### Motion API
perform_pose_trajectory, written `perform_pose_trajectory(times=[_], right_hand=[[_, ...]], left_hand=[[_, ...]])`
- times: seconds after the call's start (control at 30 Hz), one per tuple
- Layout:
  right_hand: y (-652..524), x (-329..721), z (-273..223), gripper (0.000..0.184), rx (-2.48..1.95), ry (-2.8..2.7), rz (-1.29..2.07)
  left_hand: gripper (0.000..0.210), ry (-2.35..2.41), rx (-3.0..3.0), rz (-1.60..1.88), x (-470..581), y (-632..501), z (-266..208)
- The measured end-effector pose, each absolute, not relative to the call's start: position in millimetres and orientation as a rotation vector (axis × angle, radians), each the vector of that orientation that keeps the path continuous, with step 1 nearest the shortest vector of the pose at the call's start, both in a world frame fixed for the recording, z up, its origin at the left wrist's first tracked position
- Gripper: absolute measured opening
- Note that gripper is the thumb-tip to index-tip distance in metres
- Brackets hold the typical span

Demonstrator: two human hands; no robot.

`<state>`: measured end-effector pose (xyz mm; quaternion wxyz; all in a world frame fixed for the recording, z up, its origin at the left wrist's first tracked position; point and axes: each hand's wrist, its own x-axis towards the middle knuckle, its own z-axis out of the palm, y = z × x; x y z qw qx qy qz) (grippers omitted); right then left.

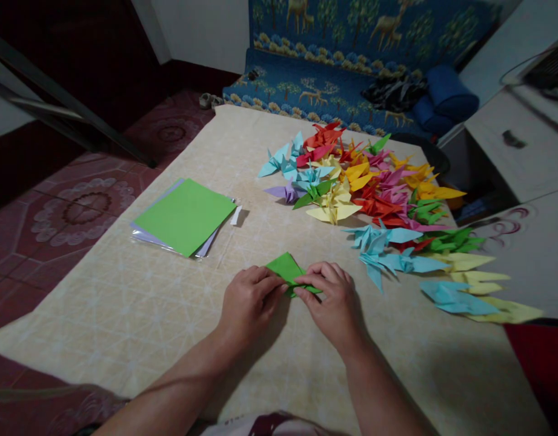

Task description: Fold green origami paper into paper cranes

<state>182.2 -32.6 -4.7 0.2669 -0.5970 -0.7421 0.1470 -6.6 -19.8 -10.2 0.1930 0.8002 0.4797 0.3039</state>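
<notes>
A small folded piece of green paper lies on the table in front of me, its pointed top facing away. My left hand pinches its left lower edge between thumb and fingers. On the opposite side my right hand grips the right lower edge, thumb below and index finger on top. The fingertips of both hands nearly meet over the paper's lower part and hide some of its folds. Several folded paper cranes in many colours spread over the table beyond my right hand.
A stack of square paper sheets, green on top, rests on a clear plastic wrapper at the left. The patterned tablecloth covers the table. Behind it stands a blue deer-print sofa; a white cabinet is at the right.
</notes>
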Motion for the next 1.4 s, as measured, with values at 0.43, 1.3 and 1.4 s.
perform_pose_trajectory(times=[0.43,1.3,1.4], right_hand=[[-32,185,-6,0.005,-1.657,-1.958,0.429],[-32,171,-1,0.011,-1.802,-1.982,0.28],[-31,171,1,0.012,-1.813,-1.977,0.286]], left_hand=[[0.015,1.508,2.086,0.895,-15,-27,-11],[0.014,1.663,2.077,0.766,-8,-19,-5],[0.014,1.673,2.081,0.757,-8,-19,-5]])
